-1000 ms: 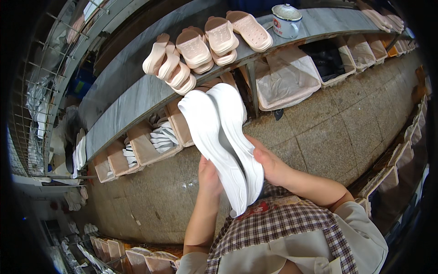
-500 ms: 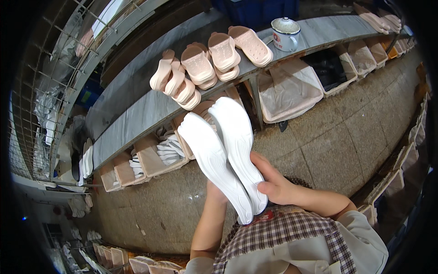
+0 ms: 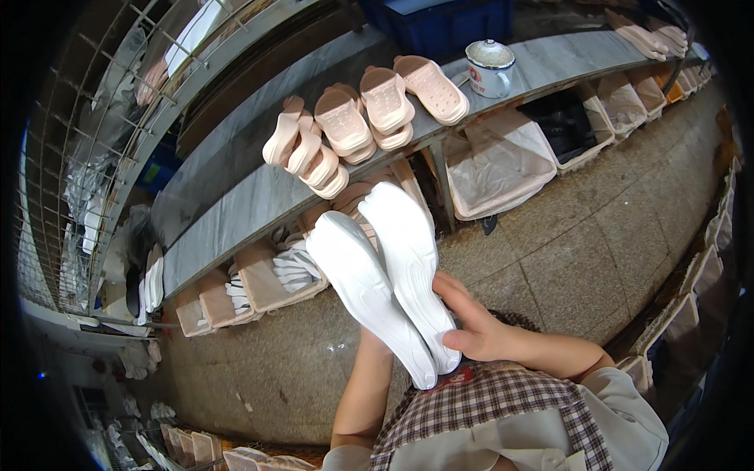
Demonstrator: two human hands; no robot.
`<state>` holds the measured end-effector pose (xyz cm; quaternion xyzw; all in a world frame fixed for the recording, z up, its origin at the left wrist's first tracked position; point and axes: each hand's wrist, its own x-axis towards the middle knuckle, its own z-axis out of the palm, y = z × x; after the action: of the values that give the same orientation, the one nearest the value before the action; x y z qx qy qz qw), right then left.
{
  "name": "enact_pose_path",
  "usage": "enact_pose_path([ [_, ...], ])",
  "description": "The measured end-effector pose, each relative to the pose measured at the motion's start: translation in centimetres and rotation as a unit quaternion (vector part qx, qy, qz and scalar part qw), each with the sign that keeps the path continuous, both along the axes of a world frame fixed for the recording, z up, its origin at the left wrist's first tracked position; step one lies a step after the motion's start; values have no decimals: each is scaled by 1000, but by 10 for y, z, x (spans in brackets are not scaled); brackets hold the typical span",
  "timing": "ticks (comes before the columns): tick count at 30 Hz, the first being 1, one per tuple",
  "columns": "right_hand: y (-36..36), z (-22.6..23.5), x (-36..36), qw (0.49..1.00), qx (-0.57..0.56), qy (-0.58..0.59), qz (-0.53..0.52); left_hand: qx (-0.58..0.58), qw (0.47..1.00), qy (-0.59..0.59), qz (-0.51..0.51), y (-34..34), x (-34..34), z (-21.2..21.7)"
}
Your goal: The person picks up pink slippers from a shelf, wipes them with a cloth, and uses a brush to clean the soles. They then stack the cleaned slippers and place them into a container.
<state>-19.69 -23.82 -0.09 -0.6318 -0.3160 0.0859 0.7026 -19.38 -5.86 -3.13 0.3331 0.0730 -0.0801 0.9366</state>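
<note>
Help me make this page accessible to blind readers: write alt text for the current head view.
A person's right hand and mostly hidden left hand hold two long, white, wavy-sided shoe soles side by side. Beyond them, pale pink molded shoe pieces and a white lidded mug stand on a grey marbled bench, with pale lined bins below.

Can't really see the left hand (image 3: 376, 342) from here, most of it's tucked behind the white shoe soles (image 3: 363, 281), which also block part of a bin (image 3: 414, 179) under the bench (image 3: 212, 239). Blue crate's (image 3: 444, 27) top gets cut off, and the pale stuff (image 3: 90, 231) behind the wire rack (image 3: 174, 85) is too murky to make out.
</note>
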Motion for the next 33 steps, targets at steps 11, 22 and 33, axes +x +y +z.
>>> enact_pose_path([
  [11, -1, -2, -4, 1000, -21, -14, -15, 5, 999, -30, 20, 4, -1, -6],
  [22, -23, -13, 55, 992, -99, -70, 20, -60, 991, 101, -60, -4, -2, 28],
  [33, -23, -8, 51, 998, -59, 5, 30, -27, 989, 144, 34, -13, -10, 32],
])
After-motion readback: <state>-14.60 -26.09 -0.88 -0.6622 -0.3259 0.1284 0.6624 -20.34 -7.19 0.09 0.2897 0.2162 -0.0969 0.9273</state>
